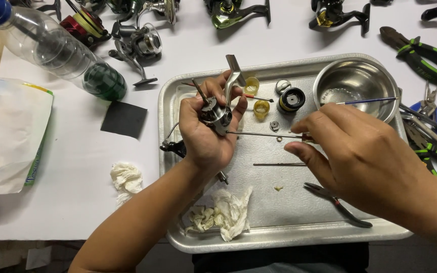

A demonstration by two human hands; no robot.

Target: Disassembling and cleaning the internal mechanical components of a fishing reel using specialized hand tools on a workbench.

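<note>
Left hand closed around a fishing reel body, held above the left part of the metal tray. Right hand pinches a thin screwdriver, shaft level, tip touching the reel body. Steel bowl in tray's far right corner, a blue-handled brush resting across it. Crumpled tissue near the front edge, small pliers toward the front right corner.

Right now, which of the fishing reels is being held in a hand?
The grey reel body over the metal tray, gripped in the left hand. The other reels, including the red one and the green one, lie untouched along the table's far edge.
</note>
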